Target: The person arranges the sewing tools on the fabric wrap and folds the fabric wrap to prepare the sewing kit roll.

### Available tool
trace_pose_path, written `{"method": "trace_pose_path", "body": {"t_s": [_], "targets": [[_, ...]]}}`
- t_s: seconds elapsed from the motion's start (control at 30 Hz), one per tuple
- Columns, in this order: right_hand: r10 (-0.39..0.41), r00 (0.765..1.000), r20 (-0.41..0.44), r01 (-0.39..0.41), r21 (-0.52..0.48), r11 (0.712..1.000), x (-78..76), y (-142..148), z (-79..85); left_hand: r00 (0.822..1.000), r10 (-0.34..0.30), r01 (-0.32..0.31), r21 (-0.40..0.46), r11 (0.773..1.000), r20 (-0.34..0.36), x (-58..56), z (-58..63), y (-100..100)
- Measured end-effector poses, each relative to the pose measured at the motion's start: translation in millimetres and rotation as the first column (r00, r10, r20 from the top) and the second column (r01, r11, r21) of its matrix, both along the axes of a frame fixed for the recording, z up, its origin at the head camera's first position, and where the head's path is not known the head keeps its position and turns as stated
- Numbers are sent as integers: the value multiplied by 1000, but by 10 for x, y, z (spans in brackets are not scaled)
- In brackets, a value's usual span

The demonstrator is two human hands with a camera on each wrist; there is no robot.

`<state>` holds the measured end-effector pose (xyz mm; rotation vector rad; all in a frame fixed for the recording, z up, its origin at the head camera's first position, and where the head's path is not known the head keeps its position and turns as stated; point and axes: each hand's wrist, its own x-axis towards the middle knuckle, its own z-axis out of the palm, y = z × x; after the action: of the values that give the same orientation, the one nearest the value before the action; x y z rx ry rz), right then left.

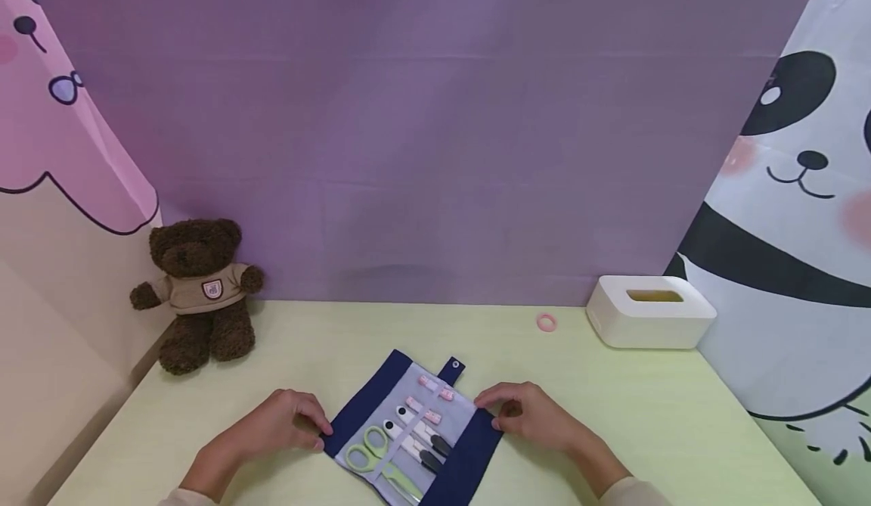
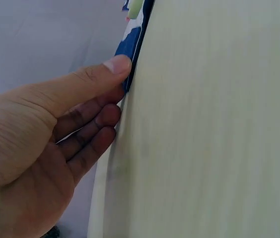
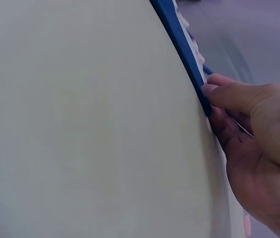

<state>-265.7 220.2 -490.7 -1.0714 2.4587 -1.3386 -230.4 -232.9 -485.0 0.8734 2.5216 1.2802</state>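
A navy and pale grey fabric tool roll (image 1: pixel 466 457) lies spread flat on the table, its snap strap (image 1: pixel 452 370) pointing away. Under its elastic band sit green-handled scissors (image 1: pixel 367 449), two white tools with black ends (image 1: pixel 412 445) and two small pink items (image 1: pixel 423 410). My left hand (image 1: pixel 282 423) pinches the roll's left navy edge; in the left wrist view the thumb (image 2: pixel 117 64) lies over that edge. At the opposite navy edge, my right hand (image 1: pixel 534 415) pinches the fabric between thumb and fingers, as the right wrist view also shows (image 3: pixel 259 129).
A brown teddy bear (image 1: pixel 193 294) sits at the back left of the pale table (image 1: pixel 299 339). Toward the back right stand a white tissue box (image 1: pixel 649 328) and a pink ring (image 1: pixel 547 322). A purple backdrop (image 1: pixel 435 150) hangs behind the table.
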Motion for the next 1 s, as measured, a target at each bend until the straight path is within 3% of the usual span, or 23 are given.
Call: {"method": "trace_pose_path", "body": {"t_s": [0.13,0.23,0.43,0.53,0.7,1.0], "targets": [[-58,998,-8,58,7,998,-101,24,3,1000,-31,31,10,999,1,32,-1,46],[-119,992,-33,119,-8,993,-99,21,14,1000,-12,12,-2,1000,-1,17,-35,64],[-269,962,54,272,-61,960,177,-55,89,995,70,-74,-53,996,-70,-89,-75,124],[-267,957,116,276,-68,959,336,-126,78,989,74,-87,-103,991,-124,-159,-80,159],[-268,956,117,276,-55,960,457,-228,25,986,60,-86,-166,982,-157,-221,-70,199],[-308,950,46,309,-21,951,278,-206,4,984,18,-50,-180,982,-176,-157,-44,276]]}}
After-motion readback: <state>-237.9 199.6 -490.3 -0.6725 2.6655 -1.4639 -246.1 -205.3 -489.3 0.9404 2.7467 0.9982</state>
